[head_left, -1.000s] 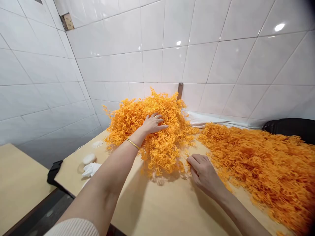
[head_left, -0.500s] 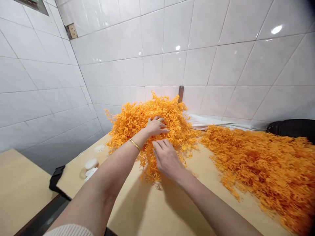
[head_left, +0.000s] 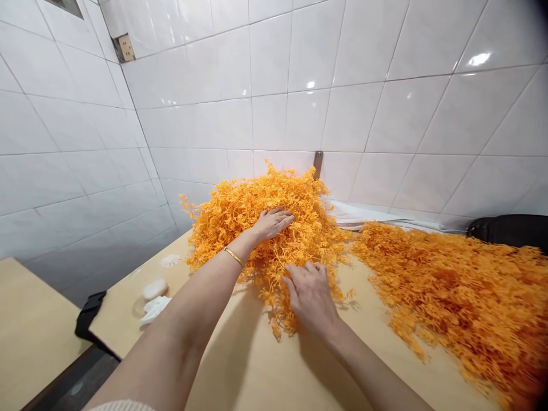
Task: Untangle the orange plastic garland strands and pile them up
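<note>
From where I stand, the person leans both bare arms over a pale wood-coloured tabletop (head_left: 274, 377), working at a bushy heap of bright orange, frilly artificial-looking sprigs (head_left: 240, 211). That heap sits toward the far side of the table, close to the white, glossy tiled wall (head_left: 363, 114), its loose front strands trailing toward the person.

The left hand (head_left: 274, 224) lies across the upper front of the heap, fingers stretched out – released, not clenched – with a thin gold-coloured bangle (head_left: 234, 257) at the wrist and the edge of a cream ribbed sleeve (head_left: 124, 406) lower down the arm. The right hand (head_left: 311, 295) is lower and nearer, back upward, fingers bent at the trailing strands; their tips go partly out of sight, so I cannot tell whether they pinch any.

Off to the right spreads a second, flatter mass of the same orange sprigs (head_left: 462, 285), a strip of bare tabletop showing between the two at the front. Behind it I see a black, rounded object (head_left: 509, 233) and a flattened white sheet (head_left: 363, 216) along the wall. To the left of the left forearm are a pale round disc (head_left: 154, 289), a crumpled white scrap (head_left: 154, 310) just beside it, and a small white frilled piece (head_left: 170, 260) farther back.
</note>
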Demonstrator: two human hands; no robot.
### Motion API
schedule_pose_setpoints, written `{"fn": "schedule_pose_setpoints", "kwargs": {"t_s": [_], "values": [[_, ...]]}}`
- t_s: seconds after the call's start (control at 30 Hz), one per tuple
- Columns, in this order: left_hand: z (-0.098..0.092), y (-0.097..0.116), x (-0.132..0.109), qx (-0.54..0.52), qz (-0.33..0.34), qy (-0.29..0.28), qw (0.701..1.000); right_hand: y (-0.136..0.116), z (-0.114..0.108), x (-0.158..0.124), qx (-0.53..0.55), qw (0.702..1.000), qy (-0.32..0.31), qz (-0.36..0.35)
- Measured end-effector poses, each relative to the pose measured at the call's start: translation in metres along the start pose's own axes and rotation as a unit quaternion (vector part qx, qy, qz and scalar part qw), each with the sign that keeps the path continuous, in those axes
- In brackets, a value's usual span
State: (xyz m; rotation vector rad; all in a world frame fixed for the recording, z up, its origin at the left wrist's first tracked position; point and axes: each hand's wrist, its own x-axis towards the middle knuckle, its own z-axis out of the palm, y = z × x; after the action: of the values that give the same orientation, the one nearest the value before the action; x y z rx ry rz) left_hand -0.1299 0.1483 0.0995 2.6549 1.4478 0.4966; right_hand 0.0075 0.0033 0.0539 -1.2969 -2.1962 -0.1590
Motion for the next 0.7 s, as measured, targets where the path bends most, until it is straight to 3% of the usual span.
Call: {"fn": "schedule_pose_setpoints", "kwargs": {"t_s": [0.13, 0.27, 0.37, 0.47, 0.57, 0.7], "values": [[0.002, 0.000, -0.010, 0.063, 0.042, 0.056, 0.996, 0.000, 0.001, 0.002, 0.050, 0.998, 0.006, 0.037], [0.000, 0.005, -0.023, 0.102, 0.054, 0.087, 0.989, 0.006, -0.002, -0.012, 0.119, 0.992, 0.037, 0.027], [-0.004, 0.015, -0.034, 0.093, 0.062, 0.078, 0.991, 0.015, 0.004, -0.036, 0.100, 0.994, 0.019, 0.048], [-0.006, 0.018, -0.047, 0.112, 0.085, 0.041, 0.989, 0.025, 0.012, -0.055, 0.042, 0.995, -0.052, 0.080], [-0.007, 0.007, -0.062, 0.174, 0.094, -0.008, 0.980, 0.036, 0.010, -0.060, 0.018, 0.990, -0.099, 0.097], [-0.007, -0.017, -0.074, 0.267, 0.073, -0.019, 0.961, 0.051, -0.012, -0.065, 0.038, 0.986, -0.101, 0.125]]}}
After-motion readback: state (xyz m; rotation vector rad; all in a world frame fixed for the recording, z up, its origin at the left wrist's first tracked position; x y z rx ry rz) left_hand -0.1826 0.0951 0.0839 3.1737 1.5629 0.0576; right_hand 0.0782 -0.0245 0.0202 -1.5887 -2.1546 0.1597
